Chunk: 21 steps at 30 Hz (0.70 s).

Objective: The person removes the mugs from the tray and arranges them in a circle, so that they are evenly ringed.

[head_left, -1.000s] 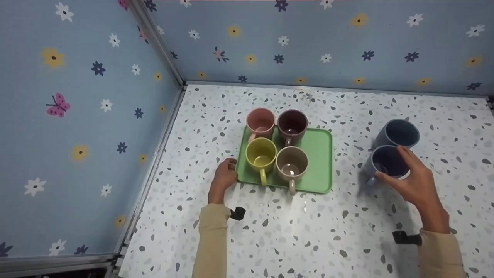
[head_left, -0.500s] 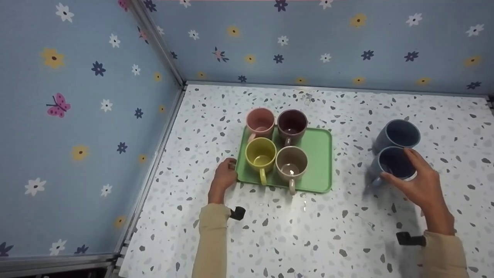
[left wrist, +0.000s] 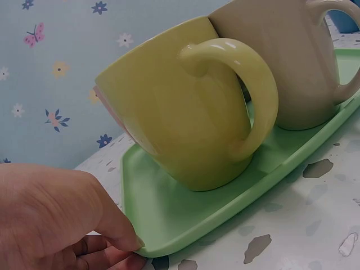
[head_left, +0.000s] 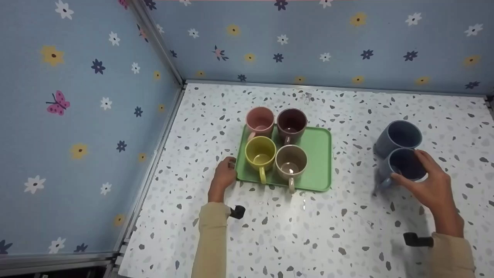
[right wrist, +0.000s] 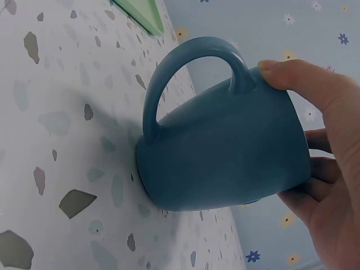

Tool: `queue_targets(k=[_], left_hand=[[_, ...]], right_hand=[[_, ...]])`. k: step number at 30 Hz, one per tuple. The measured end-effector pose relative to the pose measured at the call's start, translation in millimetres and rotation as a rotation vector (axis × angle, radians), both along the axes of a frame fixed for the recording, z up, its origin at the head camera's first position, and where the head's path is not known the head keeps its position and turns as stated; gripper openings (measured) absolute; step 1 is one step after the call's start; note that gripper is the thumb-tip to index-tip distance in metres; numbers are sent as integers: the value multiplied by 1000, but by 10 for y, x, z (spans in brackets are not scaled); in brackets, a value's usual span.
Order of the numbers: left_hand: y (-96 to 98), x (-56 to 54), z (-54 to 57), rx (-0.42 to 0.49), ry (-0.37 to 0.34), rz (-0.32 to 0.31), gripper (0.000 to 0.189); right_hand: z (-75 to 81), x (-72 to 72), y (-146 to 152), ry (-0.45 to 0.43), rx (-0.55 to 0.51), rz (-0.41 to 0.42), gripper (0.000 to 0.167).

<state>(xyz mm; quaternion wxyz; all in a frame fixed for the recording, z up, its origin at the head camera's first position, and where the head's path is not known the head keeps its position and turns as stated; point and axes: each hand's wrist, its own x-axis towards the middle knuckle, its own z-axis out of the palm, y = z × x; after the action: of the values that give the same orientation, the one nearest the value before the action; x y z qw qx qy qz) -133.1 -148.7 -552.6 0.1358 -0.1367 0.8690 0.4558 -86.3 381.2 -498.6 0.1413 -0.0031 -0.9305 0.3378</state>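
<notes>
In the head view, my right hand (head_left: 428,183) grips a blue mug (right wrist: 219,140) at its rim, thumb near the handle and fingers on the far side. The mug stands nearly upright on or just above the table. A second blue mug (head_left: 393,141) is directly behind it, touching or nearly so. My left hand (head_left: 224,173) pinches the near left corner of a green tray (left wrist: 169,239), thumb on the rim and fingers below. On the tray are a yellow mug (left wrist: 180,107), a beige mug (left wrist: 281,67), a pink mug (head_left: 259,123) and a maroon mug (head_left: 291,125).
The tray's bare right strip (head_left: 320,162) lies beside the beige and maroon mugs. Flowered wall panels (head_left: 308,42) bound the speckled white table (head_left: 270,239) at the back and left. A metal frame edge (head_left: 154,146) runs along the left side.
My right hand has moved the front blue mug a little to the right and slightly nearer. The rear blue mug has shifted slightly right. The left hand and tray have stayed put.
</notes>
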Motion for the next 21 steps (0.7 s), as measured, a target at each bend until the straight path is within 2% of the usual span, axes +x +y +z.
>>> queue_targets(k=[11,21], left_hand=[[2,1,-32,0,-9,5,47],[10,-7,-7,-9,-11,8,46]], right_hand=[[-58,60,154,10,-26,-11,83],[4,49,321,-227,-64,-22,91]])
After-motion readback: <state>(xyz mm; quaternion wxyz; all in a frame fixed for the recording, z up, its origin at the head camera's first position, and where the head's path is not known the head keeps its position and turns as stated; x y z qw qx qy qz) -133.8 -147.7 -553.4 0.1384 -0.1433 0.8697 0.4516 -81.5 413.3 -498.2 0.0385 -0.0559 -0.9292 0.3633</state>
